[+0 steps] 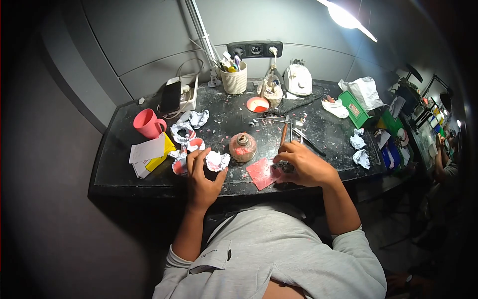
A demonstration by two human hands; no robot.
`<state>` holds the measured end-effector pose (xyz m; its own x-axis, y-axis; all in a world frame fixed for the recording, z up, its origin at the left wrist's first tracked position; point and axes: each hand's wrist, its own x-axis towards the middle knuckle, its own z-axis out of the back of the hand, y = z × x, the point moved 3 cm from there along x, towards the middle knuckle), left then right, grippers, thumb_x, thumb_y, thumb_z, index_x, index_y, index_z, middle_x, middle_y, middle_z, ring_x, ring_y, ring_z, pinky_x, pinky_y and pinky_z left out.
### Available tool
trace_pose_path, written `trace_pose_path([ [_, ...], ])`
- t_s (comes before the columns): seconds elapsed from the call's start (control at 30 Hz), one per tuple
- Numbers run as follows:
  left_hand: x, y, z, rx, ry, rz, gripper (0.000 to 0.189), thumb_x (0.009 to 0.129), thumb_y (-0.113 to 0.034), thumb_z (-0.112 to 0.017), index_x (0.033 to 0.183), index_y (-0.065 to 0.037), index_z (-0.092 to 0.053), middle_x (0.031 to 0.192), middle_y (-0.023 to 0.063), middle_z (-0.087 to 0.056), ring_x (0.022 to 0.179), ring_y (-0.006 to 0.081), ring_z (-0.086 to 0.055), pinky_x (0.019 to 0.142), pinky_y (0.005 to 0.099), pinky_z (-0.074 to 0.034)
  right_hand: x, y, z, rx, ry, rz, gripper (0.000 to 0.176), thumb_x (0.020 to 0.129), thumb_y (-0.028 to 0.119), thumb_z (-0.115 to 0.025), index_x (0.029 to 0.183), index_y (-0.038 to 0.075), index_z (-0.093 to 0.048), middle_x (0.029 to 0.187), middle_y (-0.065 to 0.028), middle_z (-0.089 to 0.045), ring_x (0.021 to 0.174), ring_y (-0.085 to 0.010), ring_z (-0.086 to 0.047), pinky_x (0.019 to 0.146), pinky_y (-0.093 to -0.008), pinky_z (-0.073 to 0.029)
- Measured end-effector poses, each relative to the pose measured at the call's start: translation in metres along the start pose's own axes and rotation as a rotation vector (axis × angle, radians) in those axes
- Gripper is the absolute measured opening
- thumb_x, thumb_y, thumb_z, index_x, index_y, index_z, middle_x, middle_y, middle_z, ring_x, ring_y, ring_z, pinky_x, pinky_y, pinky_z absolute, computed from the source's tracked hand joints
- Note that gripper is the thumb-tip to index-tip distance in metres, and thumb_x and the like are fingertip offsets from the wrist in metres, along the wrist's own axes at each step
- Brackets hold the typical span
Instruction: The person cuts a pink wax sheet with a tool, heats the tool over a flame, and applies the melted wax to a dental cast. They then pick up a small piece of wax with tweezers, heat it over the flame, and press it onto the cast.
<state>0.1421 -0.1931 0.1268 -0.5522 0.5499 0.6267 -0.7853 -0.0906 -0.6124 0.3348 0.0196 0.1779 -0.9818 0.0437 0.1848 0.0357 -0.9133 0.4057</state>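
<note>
My left hand (203, 180) is open at the front of the bench, thumb and fingers spread beside a white plaster dental cast (217, 161). More casts, some with pink wax, lie just beyond it, such as one plaster cast (182, 132). My right hand (309, 165) has its thumb apart from its curved fingers, over the right edge of a square pink wax sheet (260, 174). A brown-handled tool (284, 133) lies right at those fingertips; no grip on it is visible. Between my hands stands a round glass burner (243, 147) smeared with pink wax.
A pink mug (149, 123), a yellow box (162, 155) and a phone (171, 97) are on the left. Behind stand a tool cup (233, 81) and a white device (298, 79). A green box (354, 110) and crumpled paper (362, 158) are right. Another person's arm (438, 157) shows far right.
</note>
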Motion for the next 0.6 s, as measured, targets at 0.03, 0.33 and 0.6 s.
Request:
trace_pose_path([
  [0.03,0.000,0.000,0.000,-0.011,-0.002,0.012,0.061,0.072,-0.007,-0.085,0.127,0.000,-0.059,0.123,0.0169,-0.052,0.117,0.0342,-0.055,0.104,0.0421,-0.044,-0.001,-0.001,-0.004,-0.016,0.010,0.002,0.042,0.074,0.022,-0.088,0.108,0.004,-0.072,0.112,-0.0128,-0.062,0.109,-0.0321,-0.056,0.095,-0.0409,-0.046],
  [0.33,0.001,-0.001,0.000,0.025,0.013,-0.006,0.064,0.073,-0.006,-0.085,0.130,0.000,-0.057,0.122,0.0186,-0.052,0.116,0.0364,-0.055,0.102,0.0435,-0.046,0.006,-0.015,-0.014,0.069,0.108,-0.019,0.028,0.072,0.016,-0.088,0.091,0.005,-0.069,0.103,-0.0117,-0.062,0.106,-0.0311,-0.058,0.093,-0.0382,-0.048],
  [0.6,0.001,-0.001,0.001,0.036,0.010,-0.012,0.063,0.073,-0.007,-0.085,0.129,0.000,-0.057,0.123,0.0188,-0.052,0.117,0.0362,-0.055,0.102,0.0432,-0.046,0.008,-0.019,-0.014,0.133,0.160,0.006,0.029,0.073,0.014,-0.087,0.093,0.004,-0.069,0.103,-0.0126,-0.062,0.104,-0.0324,-0.060,0.092,-0.0394,-0.049],
])
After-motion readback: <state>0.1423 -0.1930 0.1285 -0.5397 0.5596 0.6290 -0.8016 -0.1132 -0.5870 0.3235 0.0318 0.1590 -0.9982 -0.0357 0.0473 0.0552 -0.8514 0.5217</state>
